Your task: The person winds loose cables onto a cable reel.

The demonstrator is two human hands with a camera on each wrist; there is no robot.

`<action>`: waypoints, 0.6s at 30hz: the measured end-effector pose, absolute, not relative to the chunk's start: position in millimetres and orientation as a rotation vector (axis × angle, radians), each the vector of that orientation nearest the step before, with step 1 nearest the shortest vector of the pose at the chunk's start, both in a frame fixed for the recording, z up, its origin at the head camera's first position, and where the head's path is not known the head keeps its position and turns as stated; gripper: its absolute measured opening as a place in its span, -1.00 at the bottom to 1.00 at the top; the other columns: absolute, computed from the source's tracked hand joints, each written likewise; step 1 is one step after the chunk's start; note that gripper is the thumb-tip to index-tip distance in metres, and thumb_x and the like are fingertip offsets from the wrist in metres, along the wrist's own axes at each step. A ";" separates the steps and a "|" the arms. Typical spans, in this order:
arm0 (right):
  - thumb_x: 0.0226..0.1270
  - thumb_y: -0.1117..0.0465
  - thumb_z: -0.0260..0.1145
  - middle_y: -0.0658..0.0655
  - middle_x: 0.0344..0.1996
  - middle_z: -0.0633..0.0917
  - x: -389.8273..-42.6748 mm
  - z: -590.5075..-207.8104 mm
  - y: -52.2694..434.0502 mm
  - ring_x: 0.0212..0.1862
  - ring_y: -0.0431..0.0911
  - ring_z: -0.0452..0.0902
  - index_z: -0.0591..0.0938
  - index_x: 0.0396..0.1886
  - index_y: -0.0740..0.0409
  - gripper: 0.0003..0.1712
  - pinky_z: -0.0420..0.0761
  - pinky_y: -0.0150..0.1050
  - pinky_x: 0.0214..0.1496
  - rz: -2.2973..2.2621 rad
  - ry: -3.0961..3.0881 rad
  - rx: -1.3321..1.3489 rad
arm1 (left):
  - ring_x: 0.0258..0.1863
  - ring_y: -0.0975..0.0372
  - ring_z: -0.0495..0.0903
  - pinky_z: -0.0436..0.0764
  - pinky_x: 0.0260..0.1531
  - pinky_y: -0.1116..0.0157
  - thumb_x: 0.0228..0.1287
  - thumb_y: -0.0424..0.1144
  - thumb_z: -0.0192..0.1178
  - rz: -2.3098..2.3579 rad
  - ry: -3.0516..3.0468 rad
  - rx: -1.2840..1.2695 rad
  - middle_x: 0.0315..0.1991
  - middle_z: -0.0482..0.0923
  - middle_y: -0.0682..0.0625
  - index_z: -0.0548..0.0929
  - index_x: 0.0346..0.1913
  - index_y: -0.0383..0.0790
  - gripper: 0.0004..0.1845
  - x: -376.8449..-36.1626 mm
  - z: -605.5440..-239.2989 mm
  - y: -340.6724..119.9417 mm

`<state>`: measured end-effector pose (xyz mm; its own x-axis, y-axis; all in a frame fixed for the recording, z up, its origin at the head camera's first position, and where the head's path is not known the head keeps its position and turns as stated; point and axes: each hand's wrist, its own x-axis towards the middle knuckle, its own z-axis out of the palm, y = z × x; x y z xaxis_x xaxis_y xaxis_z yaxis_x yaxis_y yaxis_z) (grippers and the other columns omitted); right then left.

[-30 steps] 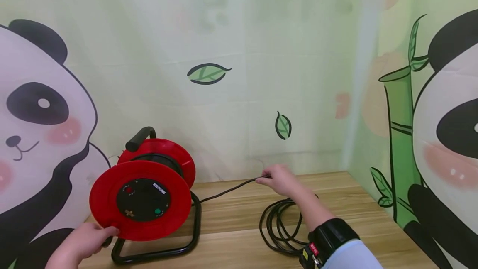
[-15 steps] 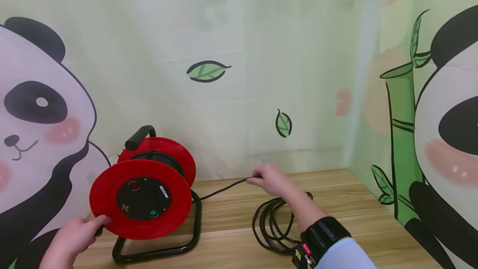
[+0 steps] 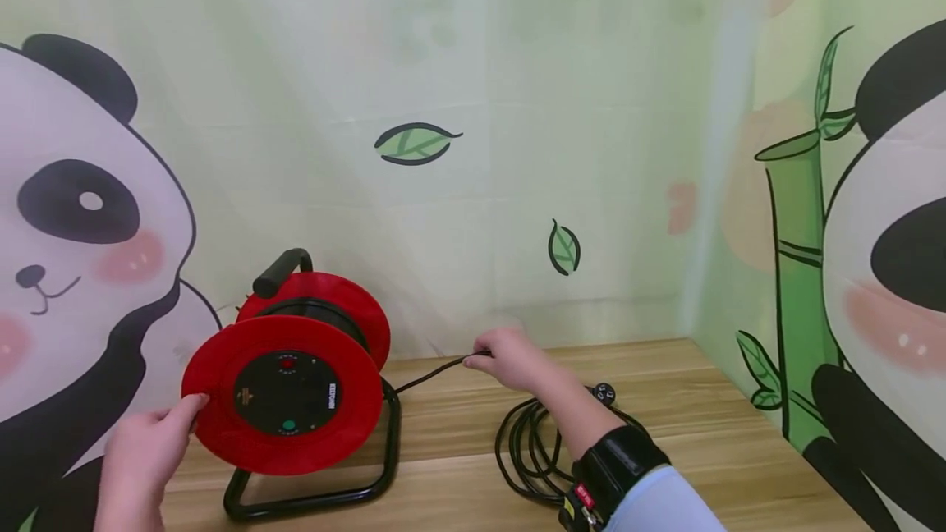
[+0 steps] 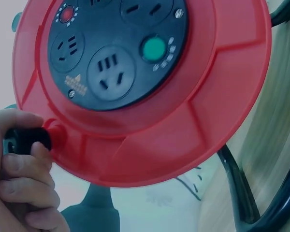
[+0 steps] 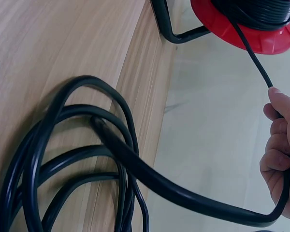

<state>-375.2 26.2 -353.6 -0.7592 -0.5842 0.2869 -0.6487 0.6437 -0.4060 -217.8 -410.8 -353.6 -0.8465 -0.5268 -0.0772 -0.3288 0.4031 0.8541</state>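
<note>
Black plastic at left: a crank knob [image 4: 29, 140] near the rim of a red cable reel [image 3: 284, 454], wrapped by the curled fingers of the left hand [image 3: 146, 450]. Liable to slip from that grip under an uneven push, leaving the reel free to spin. Next along, a round socket panel [image 4: 130, 43] on the near face, with a tube stand [image 3: 310, 506] underneath, resting on the wooden table [image 3: 724, 409]. Could rock or slide there under too hard a shove, with no fastening visible. Farther right, a nearly straight length of cord [image 3: 436, 369] between reel and right hand [image 3: 510, 360], pinched by thumb and forefinger, with the other fingers curled in. Likely to sag or bunch with too loose a pinch, or to jerk with too tight a one. Beyond, a loose coil [image 5: 32, 164] lying on the table, with loops crossing, hence apt to snag on a quick tug. Rightmost, a plug [image 3: 604, 393] beside the loops, perhaps catching under one when dragged. Partly hidden by the right arm [image 3: 576, 417]; cannot tell about knots there.
</note>
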 end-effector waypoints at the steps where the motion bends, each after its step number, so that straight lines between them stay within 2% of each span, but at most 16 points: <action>1: 0.48 0.08 0.33 -0.08 -0.52 0.63 -375.5 -353.8 23.9 -0.46 -0.21 0.47 0.66 -0.42 0.05 -0.76 0.53 -0.24 -0.33 0.741 -2.729 1.033 | 0.04 -0.23 0.39 0.41 -0.18 -0.16 0.37 0.40 -0.02 -1.409 -2.416 0.766 0.10 0.61 -0.39 0.54 0.27 -0.49 -0.07 -218.6 -353.1 -408.7; 5: 0.47 0.09 0.34 -0.12 -0.54 0.60 -375.6 -354.6 16.9 -0.46 -0.23 0.47 0.66 -0.43 0.05 -0.76 0.53 -0.25 -0.33 0.710 -2.705 1.056 | 0.01 -0.14 0.37 0.33 -0.22 -0.06 0.36 0.41 -0.02 -1.397 -2.286 0.769 0.01 0.69 -0.32 0.59 0.23 -0.46 -0.09 -222.0 -350.0 -399.3; 8: 0.46 0.08 0.35 -0.13 -0.58 0.58 -375.7 -356.1 12.7 -0.50 -0.24 0.44 0.66 -0.46 0.03 -0.74 0.50 -0.27 -0.37 0.721 -2.693 1.085 | 0.03 -0.13 0.38 0.35 -0.20 -0.06 0.35 0.41 0.01 -1.419 -2.211 0.769 0.10 0.64 -0.34 0.58 0.26 -0.44 -0.09 -223.2 -347.2 -392.2; 11: 0.46 0.08 0.35 -0.15 -0.61 0.56 -375.9 -357.7 7.5 -0.53 -0.26 0.41 0.66 -0.49 0.02 -0.72 0.47 -0.31 -0.41 0.756 -2.694 1.116 | 0.04 -0.13 0.40 0.38 -0.20 -0.06 0.33 0.43 0.01 -1.421 -2.165 0.762 0.11 0.63 -0.36 0.59 0.24 -0.44 -0.07 -223.3 -343.9 -387.4; 14: 0.46 0.09 0.35 -0.15 -0.62 0.55 -374.9 -359.6 1.8 -0.53 -0.26 0.40 0.66 -0.49 0.02 -0.72 0.45 -0.32 -0.42 0.792 -2.698 1.132 | -0.01 -0.08 0.40 0.38 -0.20 -0.03 0.34 0.45 -0.01 -1.419 -2.125 0.736 -0.02 0.70 -0.32 0.63 0.17 -0.47 -0.06 -222.0 -341.6 -384.2; 18: 0.46 0.11 0.35 -0.12 -0.62 0.56 -373.9 -363.0 -6.8 -0.53 -0.25 0.40 0.66 -0.50 0.04 -0.72 0.46 -0.31 -0.41 0.826 -2.709 1.136 | -0.03 0.03 0.48 0.46 0.08 -0.10 0.37 0.42 -0.01 -1.451 -2.057 0.683 -0.16 0.76 -0.10 0.64 0.20 -0.45 -0.09 -220.5 -340.1 -378.8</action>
<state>-373.9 -6.8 -363.0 -0.7194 -0.6351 0.2812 -0.6840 0.5772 -0.4461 -220.5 -378.8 -340.1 -0.7336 -0.6671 0.1296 -0.1016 0.2963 0.9497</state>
